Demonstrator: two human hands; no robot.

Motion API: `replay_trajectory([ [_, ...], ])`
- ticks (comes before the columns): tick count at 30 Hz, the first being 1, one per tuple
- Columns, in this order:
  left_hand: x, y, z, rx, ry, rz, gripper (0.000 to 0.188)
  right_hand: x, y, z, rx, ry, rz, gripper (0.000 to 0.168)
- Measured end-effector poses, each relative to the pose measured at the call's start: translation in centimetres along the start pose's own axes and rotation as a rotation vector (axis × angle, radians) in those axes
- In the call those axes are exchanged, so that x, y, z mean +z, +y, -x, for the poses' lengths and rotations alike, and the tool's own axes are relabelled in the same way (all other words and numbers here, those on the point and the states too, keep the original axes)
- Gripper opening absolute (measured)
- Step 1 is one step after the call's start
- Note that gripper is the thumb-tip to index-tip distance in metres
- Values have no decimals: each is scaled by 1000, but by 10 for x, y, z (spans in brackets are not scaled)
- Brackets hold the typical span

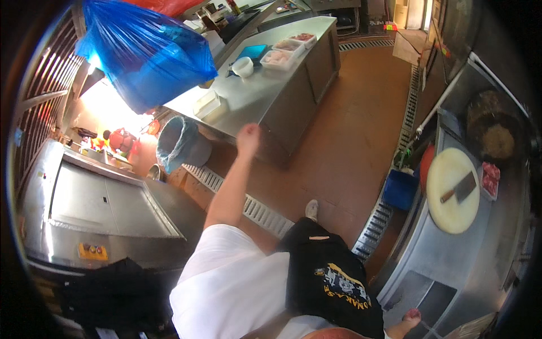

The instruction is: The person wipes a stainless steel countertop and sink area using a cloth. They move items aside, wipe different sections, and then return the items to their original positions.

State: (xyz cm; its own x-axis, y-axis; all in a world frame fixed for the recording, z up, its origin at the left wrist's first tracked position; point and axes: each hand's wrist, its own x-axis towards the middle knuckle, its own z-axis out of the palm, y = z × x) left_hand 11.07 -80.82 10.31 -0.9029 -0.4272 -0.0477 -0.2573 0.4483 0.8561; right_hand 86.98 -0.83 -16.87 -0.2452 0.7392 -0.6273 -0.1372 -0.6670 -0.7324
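My left hand (249,134) is raised on an outstretched arm before the corner of a steel counter (271,91). Its fingers look curled, and nothing shows in them; it is somewhat blurred. At the bottom right, my right hand (410,318) is low over the edge of a steel worktop with a sink (436,301); its grip is unclear. Further up that worktop, a cleaver (463,188) lies on a round white cutting board (444,216), beside a tray of raw meat (490,180).
A blue plastic bag (148,55) fills the upper left. Below it stands a lined bin (199,148). Tubs of raw meat (277,59) and a white bowl (242,67) are on the counter. Drain grates (264,214) cross the tiled floor; a blue crate (398,190) is by the worktop.
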Motion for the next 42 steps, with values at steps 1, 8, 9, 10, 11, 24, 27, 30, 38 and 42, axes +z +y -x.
replay_trajectory([
  [1, -48, -20, -45, 219, 251, -169, 29, 47, 1, -10, -12, 142, 90, 24],
  [8, -239, -27, -238, 315, 809, -714, 41, 586, 175, 105, 10, -359, 440, 35],
  [9, -228, -16, -248, 252, 766, -648, 41, 677, 198, 141, 57, -559, 412, 33],
  [10, -230, -19, -250, 218, 752, -629, 41, 780, 227, 213, 37, -663, 571, 30],
  [11, -221, -15, -255, 202, 733, -590, 41, 866, 256, 258, -31, -853, 634, 29],
  [24, -214, 9, -225, 162, 759, -457, 41, 1257, 336, 555, -386, -1669, 1062, 46],
  [27, -211, 4, -224, 141, 761, -442, 41, 1256, 325, 554, -422, -1638, 1075, 48],
  [30, -208, 5, -224, 125, 760, -435, 41, 1256, 314, 549, -433, -1619, 1075, 50],
  [38, -214, 3, -229, 119, 743, -443, 41, 1255, 300, 552, -477, -1599, 1050, 55],
  [42, -219, 1, -231, 120, 741, -445, 41, 1253, 297, 551, -487, -1601, 1055, 57],
])
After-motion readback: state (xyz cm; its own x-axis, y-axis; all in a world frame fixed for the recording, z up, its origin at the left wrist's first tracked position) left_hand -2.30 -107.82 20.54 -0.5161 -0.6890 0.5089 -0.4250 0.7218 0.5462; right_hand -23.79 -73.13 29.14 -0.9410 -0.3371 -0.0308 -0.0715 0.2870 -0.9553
